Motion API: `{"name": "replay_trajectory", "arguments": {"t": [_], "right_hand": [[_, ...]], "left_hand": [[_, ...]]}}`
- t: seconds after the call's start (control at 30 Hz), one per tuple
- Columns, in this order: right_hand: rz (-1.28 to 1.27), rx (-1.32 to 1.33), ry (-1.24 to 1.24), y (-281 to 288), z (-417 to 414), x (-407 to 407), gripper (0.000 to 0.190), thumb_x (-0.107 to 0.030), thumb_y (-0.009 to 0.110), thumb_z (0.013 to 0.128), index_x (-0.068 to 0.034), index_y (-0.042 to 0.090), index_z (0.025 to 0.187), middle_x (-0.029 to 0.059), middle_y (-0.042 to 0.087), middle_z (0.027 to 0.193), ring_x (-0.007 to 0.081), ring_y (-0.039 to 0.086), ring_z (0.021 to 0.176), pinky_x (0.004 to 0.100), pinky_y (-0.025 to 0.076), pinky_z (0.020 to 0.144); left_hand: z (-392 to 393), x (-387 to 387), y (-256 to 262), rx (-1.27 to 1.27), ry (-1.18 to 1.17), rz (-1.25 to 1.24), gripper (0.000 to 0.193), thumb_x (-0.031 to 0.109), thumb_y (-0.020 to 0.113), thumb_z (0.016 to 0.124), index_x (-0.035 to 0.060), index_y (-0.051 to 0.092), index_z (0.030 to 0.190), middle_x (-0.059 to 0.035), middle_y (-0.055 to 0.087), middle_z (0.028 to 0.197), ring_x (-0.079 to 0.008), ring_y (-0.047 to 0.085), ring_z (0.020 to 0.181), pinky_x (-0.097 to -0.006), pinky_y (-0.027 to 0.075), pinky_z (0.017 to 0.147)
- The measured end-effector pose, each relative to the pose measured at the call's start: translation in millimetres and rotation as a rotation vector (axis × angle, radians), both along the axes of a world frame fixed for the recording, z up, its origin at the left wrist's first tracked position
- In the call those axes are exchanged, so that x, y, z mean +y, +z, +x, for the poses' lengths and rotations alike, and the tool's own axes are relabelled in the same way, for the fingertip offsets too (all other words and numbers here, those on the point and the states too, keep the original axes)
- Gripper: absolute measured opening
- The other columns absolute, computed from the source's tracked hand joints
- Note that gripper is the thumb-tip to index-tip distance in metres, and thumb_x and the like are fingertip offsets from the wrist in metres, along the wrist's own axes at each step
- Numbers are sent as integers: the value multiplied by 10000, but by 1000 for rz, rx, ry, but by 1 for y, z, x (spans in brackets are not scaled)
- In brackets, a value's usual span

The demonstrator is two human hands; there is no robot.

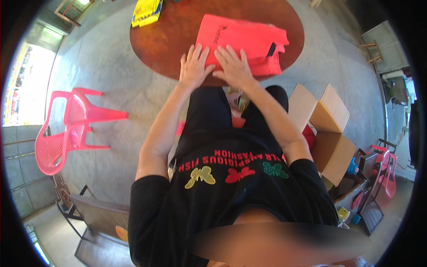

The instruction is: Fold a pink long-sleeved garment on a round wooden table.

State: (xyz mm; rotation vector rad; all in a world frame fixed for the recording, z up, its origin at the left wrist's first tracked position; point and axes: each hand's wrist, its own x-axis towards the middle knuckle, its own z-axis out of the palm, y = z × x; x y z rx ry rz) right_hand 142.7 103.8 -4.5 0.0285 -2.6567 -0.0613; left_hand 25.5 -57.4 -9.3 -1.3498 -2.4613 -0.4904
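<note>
A folded red fabric piece, bag-like, lies flat on the round brown table. It bears dark writing and has a small black strip near its right end. My left hand is palm down at the fabric's left edge, fingers spread. Beside it, my right hand presses flat on the near left part of the fabric, its fingers apart. Neither hand grips anything. The fabric's underside is hidden.
Yellow printed packets lie at the table's far left. An open cardboard box, with something red inside, stands to my right. A pink plastic chair is on the floor at left. Behind me at left is a wooden bench.
</note>
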Motion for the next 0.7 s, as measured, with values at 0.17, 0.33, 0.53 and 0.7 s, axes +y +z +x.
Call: {"name": "replay_trajectory", "arguments": {"t": [0.17,0.33,0.53,0.7], "right_hand": [[-107,-85,6,4,12,22,718,-522,608,876,-106,457,1441,67,388,1533,266,337,1423,645,269,1088],[-167,-119,-324,14,52,100,703,-507,578,907,-113,420,1468,47,361,1558,267,305,1447,673,246,1097],[-306,-100,-422,-1,59,105,705,-511,572,913,-117,408,1475,38,306,1588,271,273,1468,693,236,1099],[-355,-186,-447,10,67,105,738,-525,586,899,-111,397,1480,43,288,1596,276,274,1468,694,243,1094]], "left_hand": [[6,7,2,-2,-27,50,679,361,722,837,85,477,1407,-175,411,1469,-391,395,1361,-534,391,1045],[3,4,4,-38,-9,75,683,364,706,854,95,458,1430,-174,376,1508,-388,370,1384,-530,379,1065],[13,4,11,-63,57,-9,674,387,669,881,114,433,1450,-159,376,1512,-390,357,1393,-547,345,1094],[6,3,55,-218,61,-184,664,356,667,898,76,424,1449,-163,397,1497,-367,361,1401,-481,348,1113]]}}
